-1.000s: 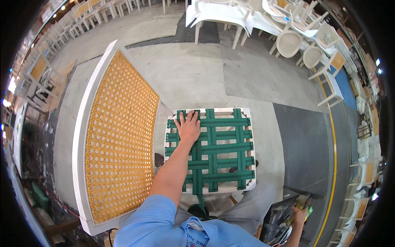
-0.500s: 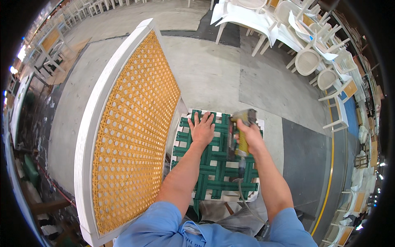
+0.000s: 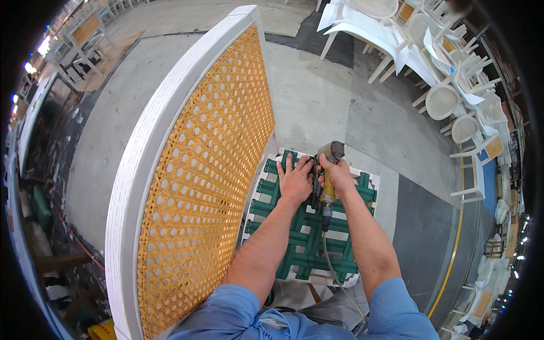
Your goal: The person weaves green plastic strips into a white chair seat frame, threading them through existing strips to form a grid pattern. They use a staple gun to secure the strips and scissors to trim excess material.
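Note:
A chair seat frame woven with green webbing (image 3: pixel 309 258) lies in front of me, with pale frame showing through the gaps. My left hand (image 3: pixel 296 184) rests flat on the far left part of the webbing, fingers spread. In my right hand (image 3: pixel 339 175) is a yellow and black pneumatic stapler (image 3: pixel 328 192), gripped by its handle, its air hose (image 3: pixel 331 260) trailing down toward me. The stapler's front stands right beside my left fingers, over the far part of the webbing. Whether its nose touches the webbing is hidden.
A white-framed cane panel (image 3: pixel 209 170) rises close on my left. Pale chairs (image 3: pixel 442 101) lie heaped at the far right, beside a white-covered table (image 3: pixel 362 28). More chairs (image 3: pixel 85 42) stand at the far left. A yellow line (image 3: pixel 453 255) runs along the floor.
My right hand has brought the stapler leftward, close beside my left hand, and turned it more upright. The whole view has shifted, moving the seat and cane panel rightward in the picture.

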